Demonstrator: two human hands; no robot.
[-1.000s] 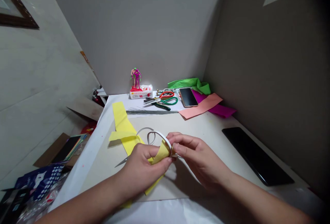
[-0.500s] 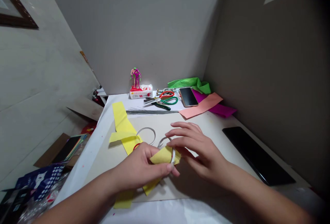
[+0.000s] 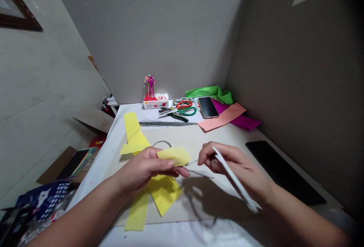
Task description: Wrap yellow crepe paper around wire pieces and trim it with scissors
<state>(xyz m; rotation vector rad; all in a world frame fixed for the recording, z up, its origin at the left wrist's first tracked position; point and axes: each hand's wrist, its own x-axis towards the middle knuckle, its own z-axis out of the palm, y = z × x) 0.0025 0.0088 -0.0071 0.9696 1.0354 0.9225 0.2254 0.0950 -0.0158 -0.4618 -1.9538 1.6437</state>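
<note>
The left hand (image 3: 142, 169) pinches a piece of yellow paper (image 3: 173, 156) between thumb and bent fingers, holding it above the middle of the desk (image 3: 216, 137). The right hand (image 3: 224, 161) has its fingers pressed together, pinching a white strip (image 3: 234, 176) that slants down toward the near right, and a thin dark wire (image 3: 199, 172) runs between the hands. Under the left hand lie loose yellow strips (image 3: 163, 194), and a wire ring (image 3: 162, 143) sits just beyond it. Along the desk's far edge are scissors (image 3: 186, 111), a phone (image 3: 208, 107), a pink paper sheet (image 3: 222, 116) and a small figure (image 3: 149, 85) on a box (image 3: 155, 103).
</note>
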